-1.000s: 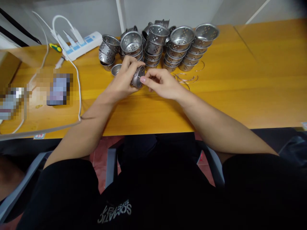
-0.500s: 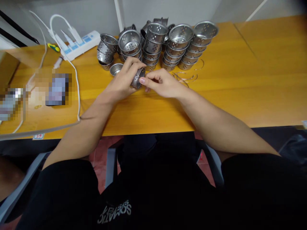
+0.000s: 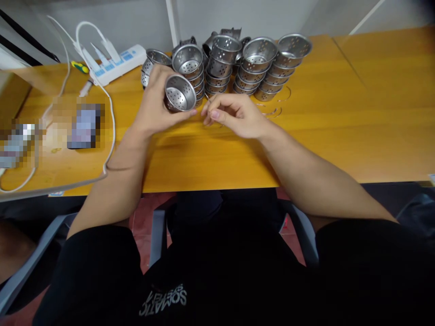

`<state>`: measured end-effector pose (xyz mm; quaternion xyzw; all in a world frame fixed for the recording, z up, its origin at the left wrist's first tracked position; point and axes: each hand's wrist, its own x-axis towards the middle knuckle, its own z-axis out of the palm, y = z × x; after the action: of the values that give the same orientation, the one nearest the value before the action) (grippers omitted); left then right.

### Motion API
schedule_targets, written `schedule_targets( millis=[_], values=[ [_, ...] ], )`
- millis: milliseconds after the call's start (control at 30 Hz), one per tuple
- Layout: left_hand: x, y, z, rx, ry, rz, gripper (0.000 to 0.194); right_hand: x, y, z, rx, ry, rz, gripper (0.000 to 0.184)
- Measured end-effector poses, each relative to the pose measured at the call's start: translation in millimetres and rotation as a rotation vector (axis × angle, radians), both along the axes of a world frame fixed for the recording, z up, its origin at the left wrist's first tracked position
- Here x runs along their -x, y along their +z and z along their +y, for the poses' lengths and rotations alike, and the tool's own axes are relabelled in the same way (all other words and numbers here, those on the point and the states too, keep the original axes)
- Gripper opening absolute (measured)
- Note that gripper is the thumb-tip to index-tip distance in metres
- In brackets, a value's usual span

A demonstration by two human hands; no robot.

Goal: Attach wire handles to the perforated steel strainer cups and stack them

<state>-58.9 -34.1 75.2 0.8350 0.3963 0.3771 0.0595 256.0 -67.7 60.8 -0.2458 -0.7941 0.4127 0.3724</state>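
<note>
Perforated steel cup (image 3: 180,93): raised in front of the stacks, tilted so that its open mouth and hole-punched bottom face my head view
Left hand (image 3: 152,106): I have it wrapped around the cup's outside, thumb along the near lower side, fingers mostly behind
Right hand (image 3: 239,115): just beside the cup, apart from it, fingers curled and thumb close to the forefinger; a thin metal piece shows near the fingertips, but I cannot tell whether they pinch it
Cup stacks (image 3: 260,63): several columns of similar cups behind both hands, some leaning
Curved wires (image 3: 272,112): a few thin ones lying on the wooden table (image 3: 210,158), to the right of my right hand
Power strip (image 3: 118,68): white, plugs in it, left of the stacks
Yellow-green handle (image 3: 79,67): beside the strip
Phone (image 3: 84,127): blurred by pixels, lying left of my left forearm
White cable (image 3: 113,117): running between phone and forearm
</note>
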Motion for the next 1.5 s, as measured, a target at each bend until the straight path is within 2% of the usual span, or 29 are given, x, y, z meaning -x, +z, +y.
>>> schedule_targets(
  millis=[133,200,300,500,633,767,833,933,1033,1167,1267,1367,1433,1467,1500],
  values=[
    [24.9,-17.0,28.9,-0.037,0.039,-0.155,0.099,-6.1,-3.9,4.5,-0.025,-0.115,-0.117,0.084],
    [33.5,-26.0,42.0,-0.026,0.068,-0.247,0.100,-13.6,-8.4,13.0,-0.090,-0.179,-0.269,0.075],
    [41.2,-33.3,53.5,0.052,0.158,-0.252,0.100,-27.2,-14.1,26.8,-0.140,-0.185,-0.477,0.054],
    [46.4,-40.5,58.1,0.205,0.236,-0.093,0.133,-38.3,-19.4,37.6,-0.150,-0.191,-0.590,0.023],
    [44.0,-42.6,55.8,0.235,0.246,-0.039,0.134,-35.9,-20.4,36.8,-0.152,-0.221,-0.593,0.019],
    [39.9,-40.1,53.2,0.290,0.344,-0.045,0.154,-34.0,-19.0,34.7,-0.137,-0.222,-0.597,0.017],
    [41.1,-40.0,51.9,0.280,0.308,-0.039,0.148,-33.0,-18.2,33.6,-0.129,-0.212,-0.601,0.016],
    [45.2,-42.1,49.8,0.277,0.200,0.024,0.115,-31.6,-17.3,32.4,-0.125,-0.214,-0.604,0.016],
    [47.1,-45.3,49.1,0.280,0.183,0.043,0.091,-30.5,-15.6,31.3,-0.117,-0.212,-0.612,0.018],
    [52.4,-52.0,58.5,0.197,0.191,-0.034,0.092,-29.2,-12.6,29.5,-0.091,-0.204,-0.612,0.019],
    [63.3,-60.2,79.8,-0.030,0.205,-0.177,0.080,-28.1,-11.9,28.5,-0.088,-0.218,-0.604,0.019],
    [77.3,-68.2,111.6,-0.361,0.161,-0.333,0.048,-26.8,-12.9,28.2,-0.091,-0.220,-0.605,0.019],
    [88.5,-70.5,136.7,-0.515,0.134,-0.387,0.037,-25.7,-14.2,28.4,-0.093,-0.209,-0.606,0.019],
    [94.9,-70.1,150.0,-0.487,0.127,-0.320,0.044,-25.2,-14.9,28.5,-0.094,-0.205,-0.604,0.019],
    [101.6,-68.8,163.8,-0.450,0.128,-0.273,0.065,-24.7,-15.5,28.6,-0.093,-0.203,-0.599,0.019]
  ],
)
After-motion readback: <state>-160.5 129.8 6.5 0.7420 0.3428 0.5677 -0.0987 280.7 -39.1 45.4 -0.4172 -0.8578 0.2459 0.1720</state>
